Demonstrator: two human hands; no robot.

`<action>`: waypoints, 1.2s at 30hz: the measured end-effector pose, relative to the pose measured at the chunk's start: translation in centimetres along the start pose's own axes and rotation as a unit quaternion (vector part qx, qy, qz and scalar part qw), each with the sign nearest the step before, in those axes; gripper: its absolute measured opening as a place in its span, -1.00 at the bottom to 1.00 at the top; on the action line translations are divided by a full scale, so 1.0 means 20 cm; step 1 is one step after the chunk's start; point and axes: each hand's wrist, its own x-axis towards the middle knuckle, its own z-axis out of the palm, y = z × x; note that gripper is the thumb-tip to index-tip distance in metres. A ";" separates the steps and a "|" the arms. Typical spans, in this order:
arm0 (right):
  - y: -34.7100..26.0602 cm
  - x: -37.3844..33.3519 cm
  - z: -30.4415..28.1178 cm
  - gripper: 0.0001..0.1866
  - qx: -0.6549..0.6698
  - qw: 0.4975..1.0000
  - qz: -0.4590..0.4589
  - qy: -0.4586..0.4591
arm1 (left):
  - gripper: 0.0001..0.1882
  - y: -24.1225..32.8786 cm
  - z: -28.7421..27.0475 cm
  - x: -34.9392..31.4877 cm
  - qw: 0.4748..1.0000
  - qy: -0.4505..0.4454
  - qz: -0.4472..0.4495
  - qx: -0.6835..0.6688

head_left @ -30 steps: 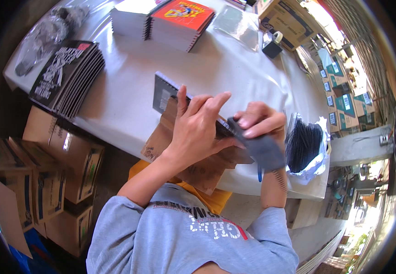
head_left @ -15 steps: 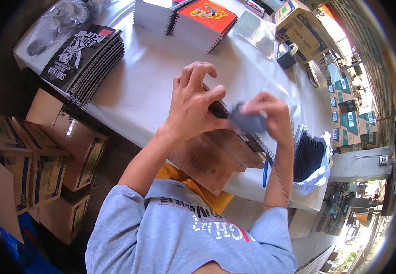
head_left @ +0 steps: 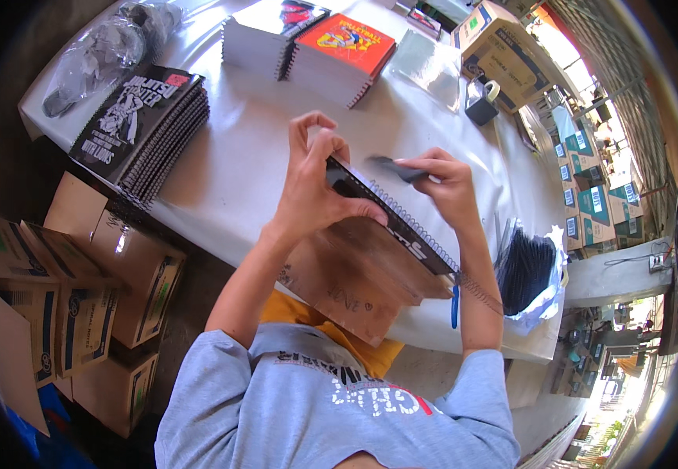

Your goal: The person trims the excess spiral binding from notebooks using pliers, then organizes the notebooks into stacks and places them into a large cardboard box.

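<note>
Your left hand (head_left: 315, 191) grips the spiral notebook (head_left: 390, 223) tilted over the white table (head_left: 237, 156), while your right hand (head_left: 444, 184) pinches a dark tool (head_left: 394, 166) above its coil.

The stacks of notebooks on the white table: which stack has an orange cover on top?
The stack of notebooks with the orange cover at the table's far edge; the left stack shows a black cover.

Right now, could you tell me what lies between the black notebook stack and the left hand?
Only bare white table separates the black notebook stack from the left hand, in the head view.
</note>
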 end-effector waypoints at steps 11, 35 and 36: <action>-0.05 0.12 0.05 -0.63 -0.048 0.987 -0.082 -0.129 | -0.02 -0.06 0.02 -0.03 0.992 0.024 -0.077 -0.097; -0.19 0.11 0.14 -0.66 0.240 0.954 -0.163 -0.075 | -0.03 -0.04 -0.02 -0.01 0.993 -0.063 -0.086 -0.050; -0.20 0.13 0.14 -0.68 0.119 0.978 -0.151 -0.078 | -0.03 -0.03 -0.02 -0.02 0.992 -0.066 -0.098 -0.050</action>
